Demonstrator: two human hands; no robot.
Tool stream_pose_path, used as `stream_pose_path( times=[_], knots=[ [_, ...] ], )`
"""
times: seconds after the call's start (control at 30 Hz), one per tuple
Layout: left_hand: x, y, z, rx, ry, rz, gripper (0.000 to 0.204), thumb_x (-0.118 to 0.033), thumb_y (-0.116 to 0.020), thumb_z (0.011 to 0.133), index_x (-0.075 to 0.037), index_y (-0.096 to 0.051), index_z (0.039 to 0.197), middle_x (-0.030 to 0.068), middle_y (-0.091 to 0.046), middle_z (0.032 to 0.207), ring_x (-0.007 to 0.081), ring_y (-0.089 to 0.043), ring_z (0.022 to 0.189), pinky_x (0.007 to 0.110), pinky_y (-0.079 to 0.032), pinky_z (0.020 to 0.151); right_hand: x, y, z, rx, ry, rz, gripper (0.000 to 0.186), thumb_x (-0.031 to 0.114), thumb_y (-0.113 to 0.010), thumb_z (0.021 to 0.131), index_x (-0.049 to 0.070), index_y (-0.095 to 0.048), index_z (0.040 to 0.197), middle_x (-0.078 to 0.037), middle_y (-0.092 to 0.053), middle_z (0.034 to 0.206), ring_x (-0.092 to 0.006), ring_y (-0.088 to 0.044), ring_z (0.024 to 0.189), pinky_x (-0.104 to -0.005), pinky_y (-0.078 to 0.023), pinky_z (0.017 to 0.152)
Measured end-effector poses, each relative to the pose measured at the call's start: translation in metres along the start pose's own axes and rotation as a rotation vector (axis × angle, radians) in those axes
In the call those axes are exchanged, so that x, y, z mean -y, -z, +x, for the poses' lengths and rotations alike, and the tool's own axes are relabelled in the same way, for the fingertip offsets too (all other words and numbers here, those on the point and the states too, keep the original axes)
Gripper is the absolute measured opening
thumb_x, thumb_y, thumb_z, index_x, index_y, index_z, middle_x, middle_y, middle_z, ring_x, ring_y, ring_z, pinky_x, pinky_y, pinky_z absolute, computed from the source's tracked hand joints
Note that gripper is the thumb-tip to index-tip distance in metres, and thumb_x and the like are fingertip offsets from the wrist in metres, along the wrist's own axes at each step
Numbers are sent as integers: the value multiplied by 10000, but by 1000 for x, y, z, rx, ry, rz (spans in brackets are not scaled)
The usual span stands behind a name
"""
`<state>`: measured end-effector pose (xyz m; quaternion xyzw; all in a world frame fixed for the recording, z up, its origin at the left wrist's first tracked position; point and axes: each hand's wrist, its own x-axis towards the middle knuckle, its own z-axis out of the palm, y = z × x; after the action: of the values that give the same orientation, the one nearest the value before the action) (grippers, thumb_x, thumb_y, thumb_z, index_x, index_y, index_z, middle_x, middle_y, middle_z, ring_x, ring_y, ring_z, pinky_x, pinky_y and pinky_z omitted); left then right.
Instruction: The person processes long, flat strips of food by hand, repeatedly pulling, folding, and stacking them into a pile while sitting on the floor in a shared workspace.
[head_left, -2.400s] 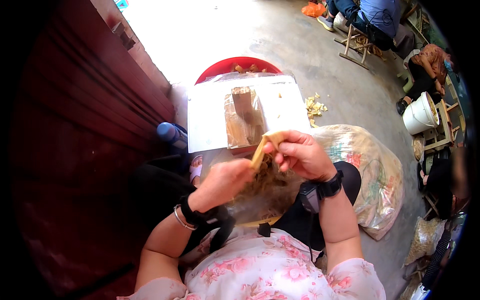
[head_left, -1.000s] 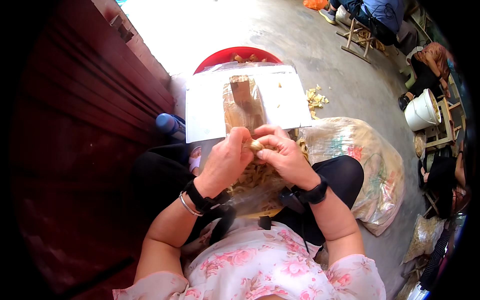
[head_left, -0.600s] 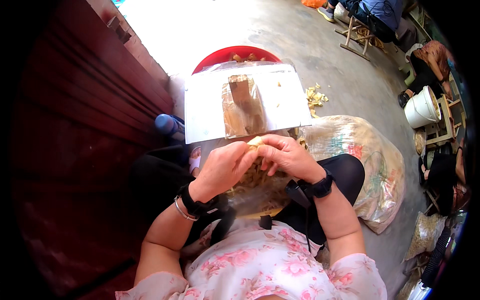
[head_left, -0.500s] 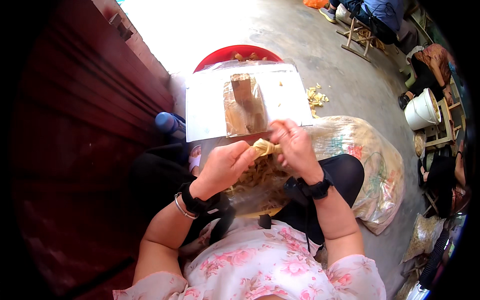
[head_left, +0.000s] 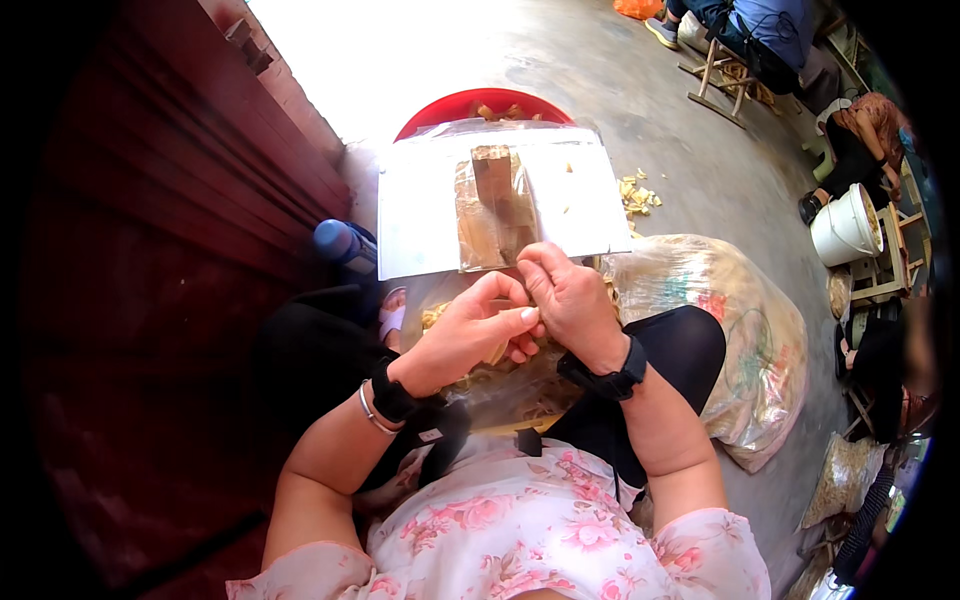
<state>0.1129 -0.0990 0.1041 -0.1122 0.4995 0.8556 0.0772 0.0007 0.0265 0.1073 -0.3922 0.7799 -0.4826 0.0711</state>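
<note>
Over my lap, my left hand (head_left: 470, 330) has curled fingers, thumb toward my right hand, holding a mostly hidden pale yellow strip (head_left: 496, 350). Close against it, my right hand (head_left: 572, 305) is closed in a pinch, what it holds hidden by fingers. Beneath both lies an open plastic bag of yellowish strips (head_left: 435, 318). Just beyond my hands a white board (head_left: 410, 210) carries a clear-wrapped brown slab with a wooden block (head_left: 492, 175) on top. The board rests on a red basin (head_left: 440, 110) holding brown pieces.
A large filled plastic sack (head_left: 740, 350) lies at my right, yellow scraps (head_left: 638, 195) beyond it. A blue bottle (head_left: 340, 243) stands by the maroon door (head_left: 150, 250) at left. Other people (head_left: 770, 35) sit along the right, near wooden stools and a white bucket (head_left: 840, 225).
The knotted yellow strip, visible between my hands half a second ago, is now mostly hidden. My hands have come together, the left slightly right, the right lower. The view shifted slightly.
</note>
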Motion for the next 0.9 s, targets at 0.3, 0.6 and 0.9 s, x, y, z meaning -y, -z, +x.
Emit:
stream_pose_path(
  times=[0.3, 0.6, 0.9],
  knots=[
    [-18, 16, -5, -24, 45, 81, 84, -31, -592, 883, -51, -513, 862, 18, -564, 738, 90, -542, 648, 219, -433, 553, -2, 17, 9, 66, 29, 147, 134, 161, -599, 899, 32, -619, 929, -163, -614, 706, -301, -618, 617, -337, -481, 570],
    [-36, 20, 14, -475, -924, 1416, 154, 12, -657, 763, -28, -576, 888, 104, -615, 860, 301, -586, 833, 365, -485, 725, -4, 23, 30, 22, 279, -3, 142, 31, -609, 826, 0, -624, 964, -149, -636, 862, -307, -620, 789, -348, -499, 708],
    [-36, 32, 29, -728, -845, 1716, 77, -38, -620, 792, -74, -586, 850, 58, -612, 827, 262, -595, 821, 354, -486, 698, -6, 6, 45, -3, 351, -307, 135, -38, -580, 772, 19, -628, 884, -140, -632, 855, -314, -603, 829, -366, -500, 735]
  ],
)
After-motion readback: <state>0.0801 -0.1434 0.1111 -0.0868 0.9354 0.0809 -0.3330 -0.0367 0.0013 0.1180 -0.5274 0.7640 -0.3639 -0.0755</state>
